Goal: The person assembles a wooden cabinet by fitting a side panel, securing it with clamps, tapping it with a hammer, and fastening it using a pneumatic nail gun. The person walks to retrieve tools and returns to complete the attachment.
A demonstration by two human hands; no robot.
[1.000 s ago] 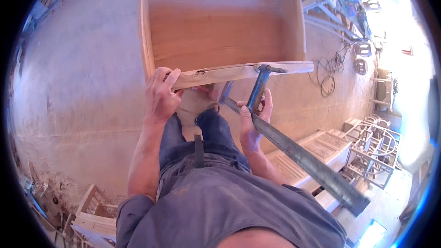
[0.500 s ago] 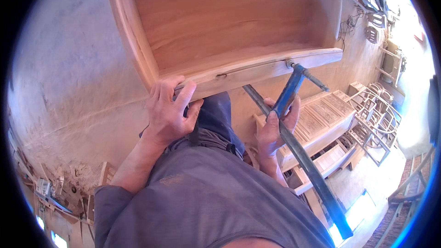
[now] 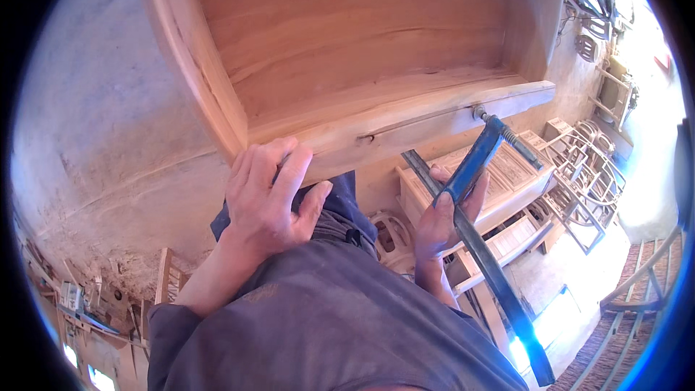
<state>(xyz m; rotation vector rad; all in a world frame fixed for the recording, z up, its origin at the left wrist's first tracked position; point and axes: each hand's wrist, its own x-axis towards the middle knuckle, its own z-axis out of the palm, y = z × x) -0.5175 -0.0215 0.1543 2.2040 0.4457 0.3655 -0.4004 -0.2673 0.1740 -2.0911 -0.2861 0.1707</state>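
Note:
A large wooden frame [image 3: 420, 117], boxed in around a reddish-brown panel [image 3: 347, 36], stands tilted before me. My left hand [image 3: 266, 192] is curled over its near left corner, thumb apart in front of the rail. In my right hand [image 3: 443, 221] I grip a blue F-clamp [image 3: 474, 163] by its sliding arm, where it meets the long dark bar [image 3: 496, 271]. The screw pad of the clamp [image 3: 478, 112] is at the rail's near face; whether it presses there I cannot tell. A split or seam [image 3: 416, 122] runs along that face.
Carved wooden panels [image 3: 499, 174] and a pile of chair frames [image 3: 590, 174] stand to the right. A plastered wall [image 3: 108, 101] fills the left. Below it lie wood scraps [image 3: 101, 282]. A slatted piece [image 3: 622, 318] is at lower right.
The clamp and my right hand have shifted slightly to the right and down, its screw end still at the rail. More of the frame's inside shows, and my left hand keeps its corner.

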